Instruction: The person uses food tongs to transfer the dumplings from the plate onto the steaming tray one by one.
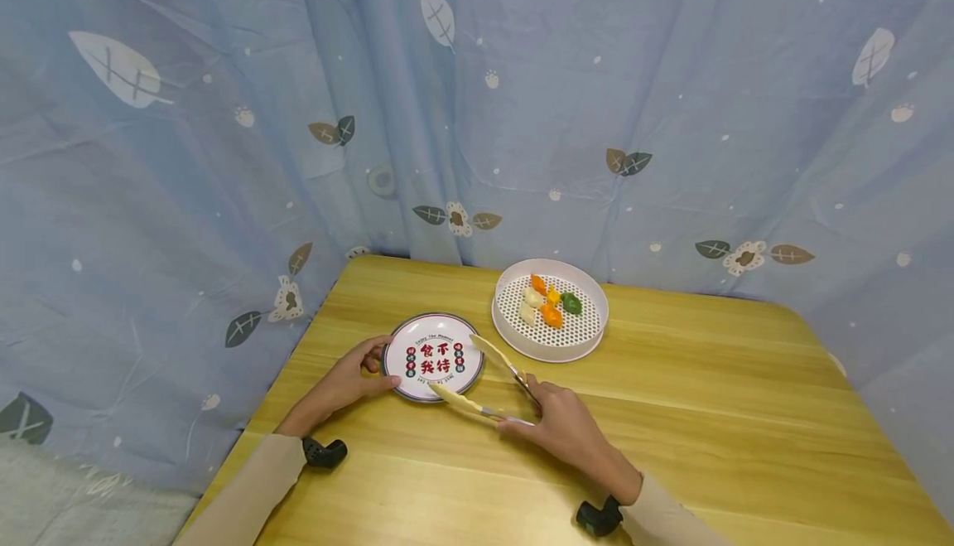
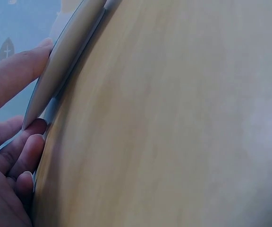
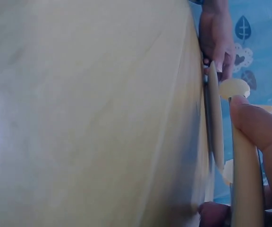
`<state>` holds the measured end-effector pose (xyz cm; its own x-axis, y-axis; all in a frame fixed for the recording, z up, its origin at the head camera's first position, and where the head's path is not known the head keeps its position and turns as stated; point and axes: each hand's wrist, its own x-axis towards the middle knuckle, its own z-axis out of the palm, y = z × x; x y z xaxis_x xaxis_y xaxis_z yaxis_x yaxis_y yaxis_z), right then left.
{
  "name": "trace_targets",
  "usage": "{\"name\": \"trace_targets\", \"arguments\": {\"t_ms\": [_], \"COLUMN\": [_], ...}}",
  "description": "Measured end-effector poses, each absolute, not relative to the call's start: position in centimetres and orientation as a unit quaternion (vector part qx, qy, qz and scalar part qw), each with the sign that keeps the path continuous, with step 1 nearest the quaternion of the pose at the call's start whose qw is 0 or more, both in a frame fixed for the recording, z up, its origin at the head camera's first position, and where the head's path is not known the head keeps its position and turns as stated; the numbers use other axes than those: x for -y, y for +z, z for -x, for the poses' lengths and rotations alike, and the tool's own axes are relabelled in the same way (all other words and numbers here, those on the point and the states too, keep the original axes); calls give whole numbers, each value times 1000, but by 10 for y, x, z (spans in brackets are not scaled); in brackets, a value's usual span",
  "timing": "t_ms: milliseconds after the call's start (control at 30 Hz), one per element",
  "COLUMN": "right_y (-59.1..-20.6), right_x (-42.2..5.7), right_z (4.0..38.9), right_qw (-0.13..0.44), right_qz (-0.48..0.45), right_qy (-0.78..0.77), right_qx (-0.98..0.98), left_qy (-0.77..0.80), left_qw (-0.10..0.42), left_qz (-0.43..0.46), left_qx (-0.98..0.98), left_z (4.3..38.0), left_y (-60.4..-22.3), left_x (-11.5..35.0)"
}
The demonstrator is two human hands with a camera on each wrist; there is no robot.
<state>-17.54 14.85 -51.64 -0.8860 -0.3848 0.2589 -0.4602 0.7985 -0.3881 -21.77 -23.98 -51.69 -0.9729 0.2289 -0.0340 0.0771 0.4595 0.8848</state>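
Note:
A round white plate (image 1: 434, 326) with red and black printed characters and a dark rim is at the left of the table. My left hand (image 1: 339, 384) grips its left edge, and in the left wrist view the thumb (image 2: 20, 73) is on the rim with fingertips beneath it. Cream-tipped tongs (image 1: 460, 402) are held by my right hand (image 1: 570, 430). Their two arms are spread apart, with the tips over the plate's right and front parts and nothing between them.
Behind the tongs stands a round white steamer tray (image 1: 547, 354) with a perforated base. Several small dumpling-like pieces (image 1: 551, 316), orange, white, yellow and green, lie in it. The wooden table (image 1: 715, 397) reaches back to a blue patterned curtain (image 1: 551, 115).

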Motion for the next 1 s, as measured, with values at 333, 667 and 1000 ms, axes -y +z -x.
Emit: {"name": "trace_targets", "arguments": {"t_ms": [333, 667, 1000], "right_y": [-516, -517, -508], "right_x": [-147, -145, -158], "right_z": [174, 174, 178], "right_qw": [97, 144, 81], "right_qz": [-221, -237, -212], "right_qy": [153, 123, 178], "right_qx": [958, 953, 958], "left_qy": [503, 503, 490], "left_qw": [79, 83, 85], "left_qz": [-93, -90, -88], "left_qx": [-856, -856, -863], "left_z": [225, 226, 227], "left_y": [-527, -527, -524], "left_x": [245, 247, 252]}}
